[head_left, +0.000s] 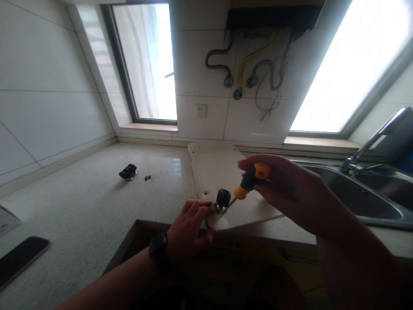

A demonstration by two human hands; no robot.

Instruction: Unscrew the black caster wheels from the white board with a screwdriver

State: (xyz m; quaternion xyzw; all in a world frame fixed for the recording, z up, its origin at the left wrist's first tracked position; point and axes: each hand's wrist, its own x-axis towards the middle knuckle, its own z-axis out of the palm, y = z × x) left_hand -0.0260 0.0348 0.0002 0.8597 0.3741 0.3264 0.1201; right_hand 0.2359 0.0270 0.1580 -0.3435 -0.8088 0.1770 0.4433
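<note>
A black caster wheel (223,197) with a metal mounting plate stands on the near left corner of a white board (217,161), which lies on the countertop. My right hand (277,176) is closed around the yellow-and-black handle of a screwdriver (247,183). The screwdriver slants down to the left, its tip at the caster's plate; the screw there is too small to make out. Beside the caster, my left hand (193,219) grips the board's corner, fingertips on top by the plate and thumb at the front edge. A dark watch is on the left wrist.
More black casters (128,171) sit on the speckled countertop (158,161) to the left, near several small dark screws (147,178). A dark phone (24,258) lies at the lower left. To the right is a steel sink (348,193) with a faucet (374,144).
</note>
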